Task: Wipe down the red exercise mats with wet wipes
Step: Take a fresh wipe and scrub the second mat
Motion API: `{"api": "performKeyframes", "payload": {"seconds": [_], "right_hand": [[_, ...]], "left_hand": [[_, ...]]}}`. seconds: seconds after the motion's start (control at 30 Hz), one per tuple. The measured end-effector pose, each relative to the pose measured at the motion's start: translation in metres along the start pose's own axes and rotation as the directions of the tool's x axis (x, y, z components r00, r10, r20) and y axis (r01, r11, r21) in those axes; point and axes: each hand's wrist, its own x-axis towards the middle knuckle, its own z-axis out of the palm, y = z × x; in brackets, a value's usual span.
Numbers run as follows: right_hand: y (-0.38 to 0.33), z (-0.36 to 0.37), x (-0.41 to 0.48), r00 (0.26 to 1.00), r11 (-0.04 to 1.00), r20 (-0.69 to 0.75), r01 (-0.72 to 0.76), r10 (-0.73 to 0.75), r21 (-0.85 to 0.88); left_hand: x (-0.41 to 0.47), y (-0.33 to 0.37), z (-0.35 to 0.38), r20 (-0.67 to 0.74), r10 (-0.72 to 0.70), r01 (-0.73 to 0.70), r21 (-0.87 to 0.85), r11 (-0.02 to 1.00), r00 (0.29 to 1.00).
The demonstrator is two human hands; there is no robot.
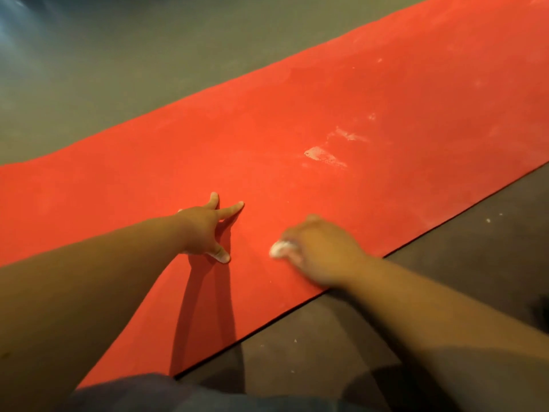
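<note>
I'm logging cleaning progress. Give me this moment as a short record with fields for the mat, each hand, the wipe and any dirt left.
mat: red exercise mat, flat on a dark floor
left: left hand, fingers spread, resting on the mat
right: right hand, blurred, near the mat's edge
wipe: white wet wipe, gripped by the right hand against the mat
dirt: white marks beyond the right hand

A dull grey-green floor (104,69) is seen from 9 to 12 o'clock, with a pale bluish glare (17,22) caught at the far 10 o'clock corner. A darker brown floor surface (475,257) is seen from 3 to 6 o'clock, with small white specks (488,220) scattered over it. A dark blurred shape (541,310) is cut off by the edge at 4 o'clock. What it is cannot be told.
</note>
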Motion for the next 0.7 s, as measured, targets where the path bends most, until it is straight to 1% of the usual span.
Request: {"api": "performKeyframes", "payload": {"seconds": [0.03, 0.07, 0.1, 0.13, 0.17, 0.23, 0.3, 0.33, 0.4, 0.43, 0.47, 0.5, 0.53, 0.57, 0.6, 0.63, 0.67, 0.7], "right_hand": [[0.022, -0.010, -0.001, 0.992, 0.993, -0.046, -0.118, 0.117, -0.027], [0.046, -0.025, -0.003, 0.961, 0.963, -0.105, -0.263, 0.256, -0.054], [0.070, -0.041, -0.008, 0.906, 0.913, -0.154, -0.406, 0.395, -0.048], [0.085, -0.052, -0.011, 0.854, 0.866, -0.175, -0.499, 0.490, -0.010], [0.094, -0.058, -0.014, 0.835, 0.847, -0.171, -0.532, 0.523, -0.005], [0.088, -0.054, -0.018, 0.890, 0.888, -0.102, -0.453, 0.445, -0.076], [0.063, -0.037, -0.021, 0.956, 0.954, -0.016, -0.295, 0.294, -0.051], [0.048, -0.027, -0.024, 0.982, 0.982, 0.015, -0.187, 0.187, -0.021], [0.028, -0.018, -0.034, 0.999, 1.000, 0.044, -0.012, 0.013, -0.006], [0.029, -0.021, -0.038, 0.998, 1.000, 0.050, 0.025, -0.025, -0.010], [0.040, -0.029, -0.039, 0.999, 1.000, 0.043, -0.009, 0.010, -0.021], [0.059, -0.039, -0.038, 0.994, 0.994, 0.023, -0.109, 0.110, -0.031], [0.082, -0.051, -0.035, 0.970, 0.969, -0.008, -0.242, 0.242, -0.055], [0.106, -0.065, -0.033, 0.919, 0.916, -0.066, -0.393, 0.388, -0.078], [0.125, -0.075, -0.031, 0.848, 0.850, -0.142, -0.522, 0.510, -0.067], [0.135, -0.079, -0.029, 0.782, 0.792, -0.215, -0.608, 0.585, -0.053], [0.135, -0.075, -0.025, 0.746, 0.761, -0.258, -0.646, 0.614, -0.055], [0.124, -0.063, -0.019, 0.749, 0.765, -0.265, -0.641, 0.608, -0.057]], "left_hand": [[0.000, 0.000, 0.000, 0.002, 0.001, -0.001, -0.007, 1.000, 1.000], [0.001, 0.000, -0.001, 0.002, 0.005, -0.005, -0.008, 1.000, 1.000], [0.000, -0.001, -0.002, 0.001, 0.010, -0.010, -0.002, 1.000, 1.000], [-0.001, -0.004, -0.003, 0.004, 0.009, -0.009, 0.002, 1.000, 1.000], [-0.003, -0.005, -0.004, 0.013, 0.005, -0.005, 0.004, 1.000, 1.000], [-0.005, -0.004, -0.006, 0.037, 0.000, 0.001, -0.011, 1.000, 0.999], [-0.005, -0.003, -0.008, 0.048, -0.002, 0.002, -0.003, 1.000, 0.999], [-0.005, -0.004, -0.009, 0.052, -0.009, 0.009, 0.007, 1.000, 0.999], [-0.003, -0.003, -0.010, 0.064, -0.017, 0.016, 0.012, 1.000, 0.998], [-0.002, -0.003, -0.010, 0.073, -0.023, 0.022, 0.008, 1.000, 0.997], [-0.001, -0.004, -0.010, 0.077, -0.028, 0.027, 0.007, 1.000, 0.997], [0.000, -0.004, -0.011, 0.078, -0.030, 0.029, 0.013, 0.999, 0.996], [0.000, -0.004, -0.012, 0.083, -0.033, 0.031, 0.021, 0.999, 0.996], [0.000, -0.004, -0.013, 0.088, -0.035, 0.033, 0.029, 0.999, 0.996], [0.000, -0.003, -0.013, 0.088, -0.035, 0.032, 0.036, 0.999, 0.996], [0.002, -0.003, -0.014, 0.082, -0.026, 0.023, 0.045, 0.999, 0.996], [0.004, -0.003, -0.015, 0.082, -0.017, 0.012, 0.055, 0.998, 0.997], [0.005, -0.004, -0.015, 0.088, -0.011, 0.006, 0.067, 0.998, 0.996]]}}
